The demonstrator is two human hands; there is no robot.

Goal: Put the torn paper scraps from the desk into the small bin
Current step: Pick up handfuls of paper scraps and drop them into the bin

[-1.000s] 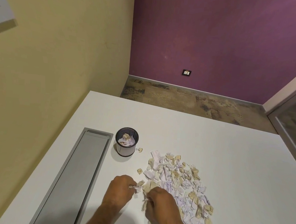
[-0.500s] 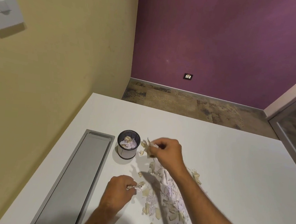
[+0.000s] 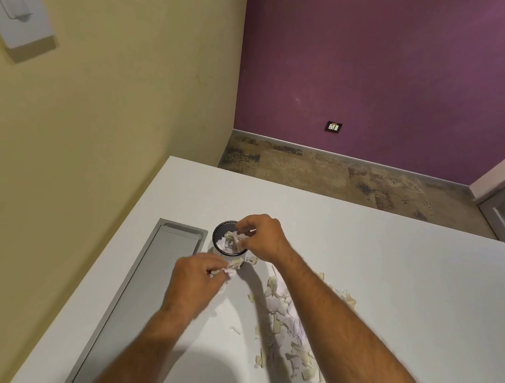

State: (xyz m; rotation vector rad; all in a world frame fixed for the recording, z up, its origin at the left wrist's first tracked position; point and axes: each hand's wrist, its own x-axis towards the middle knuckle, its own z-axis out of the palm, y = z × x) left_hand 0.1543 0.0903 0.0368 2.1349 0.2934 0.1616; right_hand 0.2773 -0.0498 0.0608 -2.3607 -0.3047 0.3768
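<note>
A small black mesh bin point(image 3: 223, 230) stands on the white desk point(image 3: 389, 275), partly filled with scraps. My right hand point(image 3: 261, 237) hovers over the bin's right rim, its fingers pinching paper scraps point(image 3: 239, 240) just above the opening. My left hand point(image 3: 193, 280) is close in front of the bin, closed on a bunch of scraps point(image 3: 230, 268) that sticks out toward the bin's base. The pile of torn white and beige scraps point(image 3: 288, 322) lies on the desk under and beside my right forearm, partly hidden by it.
A long grey recessed cable tray point(image 3: 145, 297) runs along the desk's left side beside the bin. A yellow wall point(image 3: 100, 121) borders the desk on the left. Beyond the far desk edge is carpeted floor point(image 3: 336, 173).
My right hand carried its scraps left from beside the bin to over its opening. My left hand rose from the pile with scraps and moved toward the bin.
</note>
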